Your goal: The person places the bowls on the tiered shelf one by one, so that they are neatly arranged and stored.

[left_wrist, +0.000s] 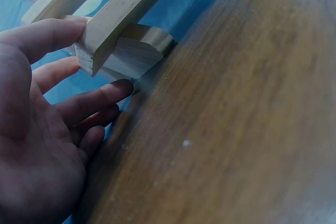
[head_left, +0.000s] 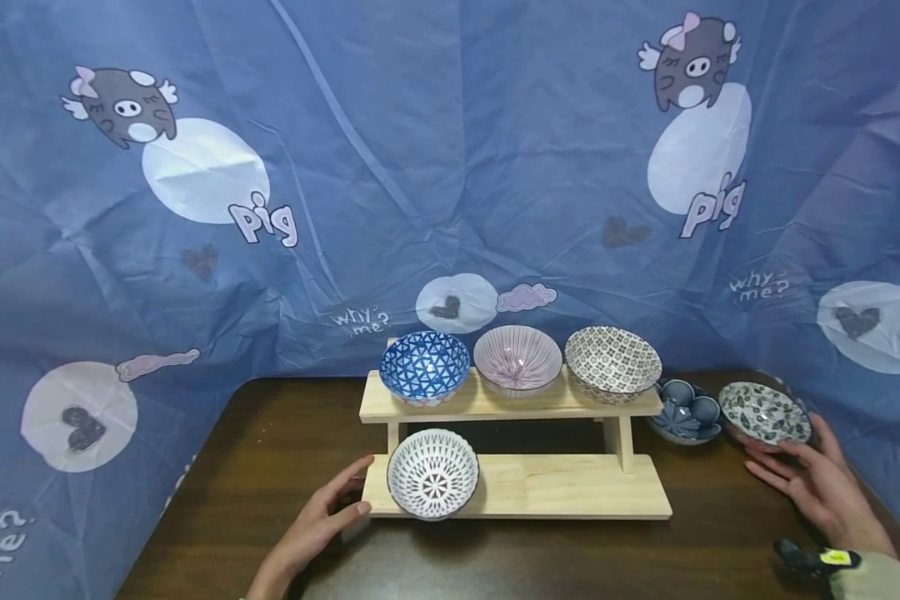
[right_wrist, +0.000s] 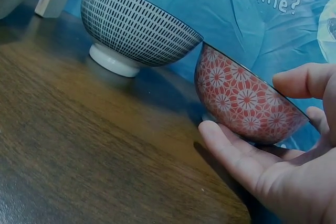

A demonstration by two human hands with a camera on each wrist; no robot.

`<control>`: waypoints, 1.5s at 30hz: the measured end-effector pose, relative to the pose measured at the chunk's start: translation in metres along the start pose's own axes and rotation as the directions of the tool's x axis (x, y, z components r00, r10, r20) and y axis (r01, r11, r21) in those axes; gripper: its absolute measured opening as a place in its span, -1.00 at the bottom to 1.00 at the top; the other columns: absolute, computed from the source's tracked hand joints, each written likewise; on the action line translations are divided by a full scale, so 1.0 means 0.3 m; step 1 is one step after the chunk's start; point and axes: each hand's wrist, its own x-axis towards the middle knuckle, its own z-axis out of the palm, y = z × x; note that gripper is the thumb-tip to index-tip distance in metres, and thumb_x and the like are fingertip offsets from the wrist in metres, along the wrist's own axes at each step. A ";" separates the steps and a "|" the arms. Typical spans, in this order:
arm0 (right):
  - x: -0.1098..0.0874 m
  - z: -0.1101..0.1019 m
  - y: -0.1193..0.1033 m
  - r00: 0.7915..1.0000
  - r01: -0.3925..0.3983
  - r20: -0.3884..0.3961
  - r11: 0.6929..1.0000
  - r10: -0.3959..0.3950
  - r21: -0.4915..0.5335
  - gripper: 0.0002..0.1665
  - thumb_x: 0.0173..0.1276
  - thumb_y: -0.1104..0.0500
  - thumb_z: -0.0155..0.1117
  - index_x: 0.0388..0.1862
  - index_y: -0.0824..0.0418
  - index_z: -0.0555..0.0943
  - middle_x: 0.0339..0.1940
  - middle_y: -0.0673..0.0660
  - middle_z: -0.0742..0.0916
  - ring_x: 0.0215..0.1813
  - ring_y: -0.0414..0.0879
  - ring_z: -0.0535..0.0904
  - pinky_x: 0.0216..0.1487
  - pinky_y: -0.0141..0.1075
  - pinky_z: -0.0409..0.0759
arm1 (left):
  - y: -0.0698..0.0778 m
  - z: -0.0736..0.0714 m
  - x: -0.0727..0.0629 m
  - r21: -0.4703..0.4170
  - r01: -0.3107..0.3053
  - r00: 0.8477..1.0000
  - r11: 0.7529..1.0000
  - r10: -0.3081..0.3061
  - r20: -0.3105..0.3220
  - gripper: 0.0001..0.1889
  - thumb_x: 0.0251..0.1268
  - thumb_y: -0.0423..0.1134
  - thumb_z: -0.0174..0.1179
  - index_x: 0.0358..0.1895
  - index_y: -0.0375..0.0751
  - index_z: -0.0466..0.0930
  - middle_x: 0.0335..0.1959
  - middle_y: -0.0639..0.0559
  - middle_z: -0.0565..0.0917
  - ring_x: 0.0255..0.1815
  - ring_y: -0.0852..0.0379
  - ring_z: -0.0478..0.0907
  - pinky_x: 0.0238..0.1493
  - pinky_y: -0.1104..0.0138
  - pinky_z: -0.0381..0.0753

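Note:
My right hand (head_left: 825, 492) holds a small bowl (head_left: 765, 414) at the table's right side, white with dark leaves inside. The right wrist view shows its red flowered outside (right_wrist: 247, 98), the thumb at the rim and fingers beneath. Just left of it stands a bowl with a blue-grey inside (head_left: 682, 414) and black dashes outside. My left hand (head_left: 311, 521) touches the left end of a two-tier wooden stand (head_left: 562, 487) with thumb and forefinger; its other fingers are loosely bent. Beside that hand, a white bowl with a dark red star pattern (head_left: 433, 475) sits on the lower tier.
On the upper tier stand a blue triangle-patterned bowl (head_left: 424, 367), a purple-streaked bowl (head_left: 518, 358) and a beige patterned bowl (head_left: 612, 362). The stand rests on a dark brown table (head_left: 270, 442). A blue printed cloth (head_left: 390, 167) hangs behind and at both sides.

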 end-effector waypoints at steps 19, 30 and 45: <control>0.015 0.048 0.015 0.986 0.069 -0.155 0.997 -0.065 0.025 0.21 0.44 0.61 -0.13 0.56 -0.56 -0.24 0.23 -0.19 0.24 -0.17 -0.01 0.71 -0.15 0.11 0.71 | 0.002 -0.001 -0.001 0.003 0.028 1.000 1.000 -0.028 0.000 -0.37 0.42 -0.28 0.16 0.52 -0.22 0.23 0.28 -0.40 0.52 0.13 0.46 0.49 0.11 0.44 0.48; 0.000 0.071 0.009 0.965 0.068 -0.253 0.998 -0.065 0.002 0.22 0.41 0.63 -0.11 0.56 -0.53 -0.22 0.37 -0.37 0.13 -0.20 -0.19 0.64 -0.20 0.03 0.72 | -0.003 -0.002 0.001 0.006 0.024 1.000 1.000 -0.024 -0.003 -0.37 0.41 -0.29 0.16 0.51 -0.24 0.23 0.29 -0.41 0.51 0.12 0.47 0.49 0.11 0.44 0.49; -0.062 0.080 -0.015 0.938 -0.021 -0.346 0.998 0.001 -0.053 0.16 0.54 0.47 -0.15 0.48 -0.62 -0.46 0.52 -0.38 -0.43 0.26 -0.34 0.37 -0.10 0.01 0.72 | -0.005 -0.001 0.001 0.018 0.018 1.000 1.000 -0.018 -0.013 -0.37 0.41 -0.28 0.17 0.51 -0.23 0.24 0.26 -0.40 0.54 0.12 0.45 0.50 0.11 0.43 0.49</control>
